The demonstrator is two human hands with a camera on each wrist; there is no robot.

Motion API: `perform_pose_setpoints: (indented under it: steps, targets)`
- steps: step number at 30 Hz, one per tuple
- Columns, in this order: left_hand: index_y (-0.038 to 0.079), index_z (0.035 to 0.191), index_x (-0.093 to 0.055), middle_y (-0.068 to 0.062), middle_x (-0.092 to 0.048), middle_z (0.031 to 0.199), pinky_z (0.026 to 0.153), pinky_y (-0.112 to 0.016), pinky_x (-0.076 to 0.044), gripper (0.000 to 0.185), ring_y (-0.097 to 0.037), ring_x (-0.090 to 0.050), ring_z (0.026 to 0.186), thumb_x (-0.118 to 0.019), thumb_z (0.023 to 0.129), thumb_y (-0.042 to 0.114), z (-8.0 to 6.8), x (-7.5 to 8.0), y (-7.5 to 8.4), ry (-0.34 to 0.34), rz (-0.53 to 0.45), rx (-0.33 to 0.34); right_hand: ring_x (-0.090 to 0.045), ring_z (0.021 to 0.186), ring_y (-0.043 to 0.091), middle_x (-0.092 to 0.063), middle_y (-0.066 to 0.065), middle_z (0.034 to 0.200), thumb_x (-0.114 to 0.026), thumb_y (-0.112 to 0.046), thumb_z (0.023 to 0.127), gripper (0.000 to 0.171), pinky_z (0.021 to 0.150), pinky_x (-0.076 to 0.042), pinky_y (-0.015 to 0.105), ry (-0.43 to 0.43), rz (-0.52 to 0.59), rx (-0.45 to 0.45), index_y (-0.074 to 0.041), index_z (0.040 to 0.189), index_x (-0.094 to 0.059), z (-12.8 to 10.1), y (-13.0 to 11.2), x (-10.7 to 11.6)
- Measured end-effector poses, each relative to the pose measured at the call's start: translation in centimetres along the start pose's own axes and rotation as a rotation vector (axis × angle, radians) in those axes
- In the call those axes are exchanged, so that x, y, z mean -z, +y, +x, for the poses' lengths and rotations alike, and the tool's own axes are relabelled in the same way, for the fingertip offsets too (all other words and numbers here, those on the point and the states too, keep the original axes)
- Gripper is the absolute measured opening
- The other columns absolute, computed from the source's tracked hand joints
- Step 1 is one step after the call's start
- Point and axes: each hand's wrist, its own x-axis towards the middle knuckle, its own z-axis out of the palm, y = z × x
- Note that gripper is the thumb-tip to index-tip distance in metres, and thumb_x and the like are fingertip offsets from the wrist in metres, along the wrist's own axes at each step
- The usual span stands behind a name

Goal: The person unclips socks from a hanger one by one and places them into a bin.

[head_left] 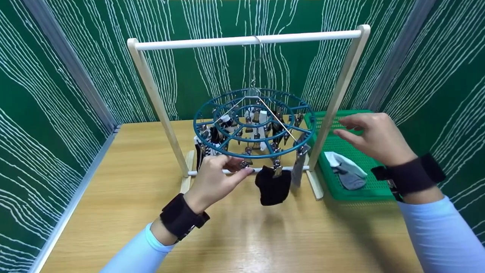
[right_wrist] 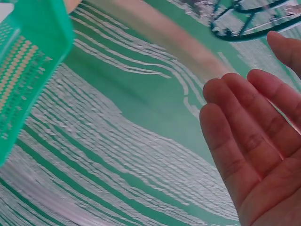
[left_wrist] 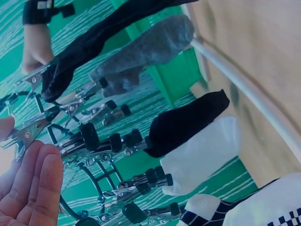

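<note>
A round blue clip hanger (head_left: 261, 155) hangs by its hook, with metal clips around its rings. At its front edge my left hand (head_left: 218, 178) pinches a metal clip (left_wrist: 28, 135) between thumb and fingers; no sock hangs from that clip. Beside it, a black sock (head_left: 274, 187) dangles from another clip, and a grey sock (head_left: 299, 170) hangs farther right. White, black and checkered socks (left_wrist: 287, 207) hang at the left and middle. My right hand (head_left: 379, 138) is in the air with fingers extended, holding nothing, between the hanger and the green basket (head_left: 337, 195).
A wooden rack with a white top bar (head_left: 212, 42) carries the hanger; its posts stand on both sides. A white-and-grey sock (head_left: 350, 172) lies in the basket at right. The wooden table (head_left: 125, 212) is bounded by green patterned walls (head_left: 212, 22).
</note>
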Motion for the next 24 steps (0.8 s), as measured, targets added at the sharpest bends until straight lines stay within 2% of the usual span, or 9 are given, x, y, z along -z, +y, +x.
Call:
perform_pose_setpoints:
  steps: [2, 3, 6, 9, 11, 13, 15, 18, 24]
  targets:
    - [-0.001, 0.099, -0.081, -0.012, -0.083, 0.091, 0.077, -0.036, -0.068, 0.015, -0.023, -0.079, 0.079, -0.086, 0.095, 0.013, 0.0, 0.1, 0.0, 0.003, -0.001, 0.003, -0.08, 0.089, 0.033, -0.083, 0.019, 0.103, -0.087, -0.01, 0.093, 0.021, 0.082, -0.065, 0.041, 0.031, -0.003, 0.036, -0.001, 0.111, -0.083, 0.0, -0.8, 0.2]
    - [-0.001, 0.099, -0.081, -0.012, -0.083, 0.091, 0.077, -0.036, -0.069, 0.015, -0.023, -0.079, 0.079, -0.086, 0.095, 0.013, 0.0, 0.1, 0.0, 0.004, -0.001, 0.003, -0.08, 0.089, 0.032, -0.083, 0.018, 0.102, -0.088, -0.01, 0.092, 0.021, 0.083, -0.064, 0.03, 0.045, 0.001, 0.053, -0.001, 0.111, -0.084, 0.0, -1.1, 0.2]
    - [-0.002, 0.1, -0.081, -0.013, -0.083, 0.092, 0.077, -0.037, -0.069, 0.016, -0.023, -0.079, 0.079, -0.086, 0.094, 0.013, -0.1, 0.2, 0.0, 0.006, 0.001, 0.005, -0.081, 0.089, 0.033, -0.083, 0.017, 0.102, -0.09, -0.007, 0.089, 0.022, 0.086, -0.05, 0.001, 0.073, 0.038, 0.104, -0.002, 0.109, -0.084, 0.0, -1.9, 0.1]
    - [-0.002, 0.099, -0.081, -0.013, -0.083, 0.093, 0.077, -0.038, -0.069, 0.016, -0.024, -0.079, 0.08, -0.086, 0.095, 0.013, -0.1, 0.3, 0.0, 0.007, 0.006, 0.007, -0.082, 0.089, 0.033, -0.083, 0.018, 0.102, -0.091, -0.002, 0.086, 0.024, 0.091, -0.037, -0.007, 0.085, 0.078, 0.158, 0.0, 0.109, -0.084, 0.0, -2.6, -0.2]
    - [-0.002, 0.099, -0.081, -0.014, -0.083, 0.093, 0.077, -0.038, -0.069, 0.017, -0.025, -0.079, 0.08, -0.086, 0.095, 0.014, -0.1, 0.3, -0.1, 0.008, 0.007, 0.008, -0.081, 0.091, 0.032, -0.083, 0.017, 0.104, -0.092, -0.001, 0.084, 0.028, 0.094, -0.038, -0.006, 0.09, 0.078, 0.194, 0.0, 0.11, -0.083, 0.0, -2.9, -0.5]
    - [-0.001, 0.099, -0.081, -0.013, -0.083, 0.093, 0.077, -0.038, -0.069, 0.016, -0.024, -0.079, 0.08, -0.086, 0.095, 0.014, -0.1, 0.3, -0.1, 0.008, 0.009, 0.01, -0.081, 0.096, 0.032, -0.083, 0.017, 0.107, -0.094, -0.001, 0.082, 0.033, 0.096, -0.05, 0.004, 0.1, 0.055, 0.235, 0.001, 0.113, -0.082, 0.0, -3.2, -0.7]
    - [-0.001, 0.099, -0.081, -0.013, -0.083, 0.093, 0.078, -0.037, -0.069, 0.016, -0.023, -0.079, 0.08, -0.086, 0.095, 0.014, -0.1, 0.3, -0.1, 0.01, 0.008, 0.009, -0.079, 0.102, 0.034, -0.082, 0.019, 0.112, -0.095, -0.002, 0.081, 0.038, 0.099, -0.059, 0.021, 0.111, 0.025, 0.277, 0.001, 0.117, -0.081, 0.0, -3.5, -1.0]
    - [-0.002, 0.101, -0.081, -0.013, -0.083, 0.094, 0.078, -0.035, -0.068, 0.017, -0.023, -0.079, 0.08, -0.086, 0.095, 0.013, -0.2, 0.3, -0.1, 0.014, 0.01, 0.005, -0.077, 0.111, 0.038, -0.079, 0.022, 0.122, -0.096, -0.004, 0.08, 0.047, 0.096, -0.062, 0.048, 0.12, -0.012, 0.342, 0.002, 0.123, -0.079, 0.1, -3.9, -1.5]
    - [-0.002, 0.101, -0.081, -0.013, -0.084, 0.094, 0.077, -0.034, -0.068, 0.016, -0.022, -0.079, 0.079, -0.086, 0.094, 0.012, -0.2, 0.3, 0.0, 0.021, 0.017, -0.013, -0.07, 0.129, 0.043, -0.074, 0.023, 0.136, -0.095, -0.009, 0.083, 0.053, 0.105, -0.058, 0.057, 0.075, -0.027, 0.411, -0.001, 0.132, -0.076, 0.4, -4.5, -2.1]
